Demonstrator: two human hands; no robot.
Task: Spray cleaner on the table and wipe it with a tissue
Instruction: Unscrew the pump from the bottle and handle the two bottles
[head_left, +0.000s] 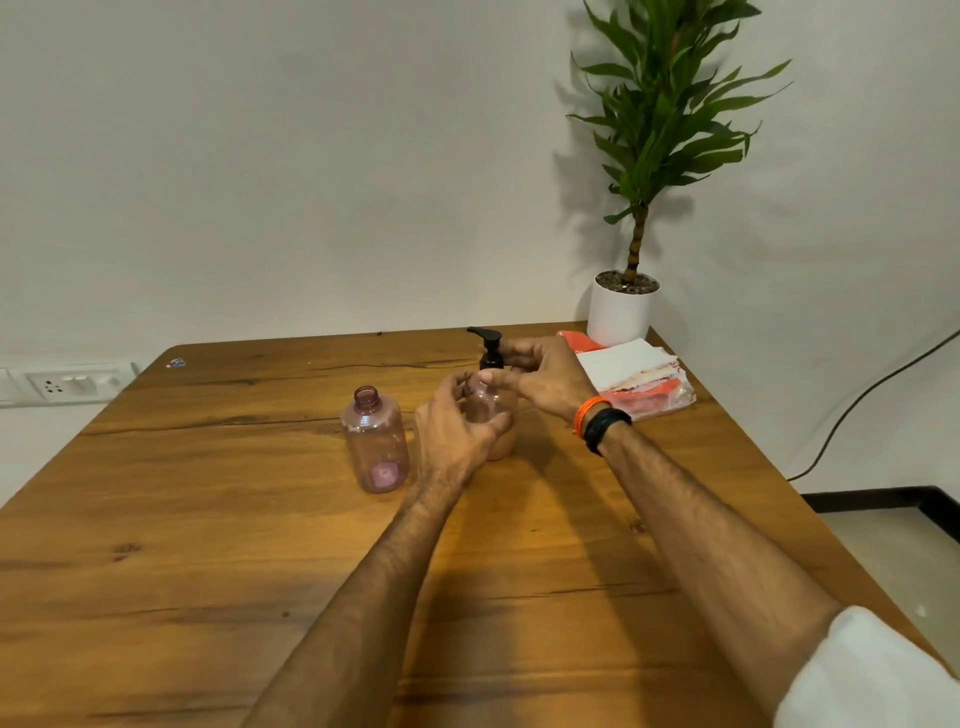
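Pink translucent plastic is what both hands are on: the pump bottle (491, 402) stands upright near the middle of the wooden table (208, 519), its black pump head (487, 345) pointing left. From my feed, my left hand (457, 431) curls round the bottle's body from the near side, fingers wrapped on the plastic. My right hand (545, 376) comes in from the right, with fingers curled at the neck and collar just under the pump; I cannot tell exactly how firmly they pinch it. Its lower part looks paler, perhaps liquid, but I cannot tell how full it is.

Just left of it, apart from my left hand, stands a second pink bottle (375, 441), capless, its threaded neck open. It appears to hold nothing, with only a pale pink patch showing at its base.

Toward the table's far right corner lies the tissue pack (636, 376), an orange and clear wrapper with white sheets showing on top, near my right wrist but not touching it. Behind it a white pot (621, 312) holds pebbles and a leafy green plant (670, 114).
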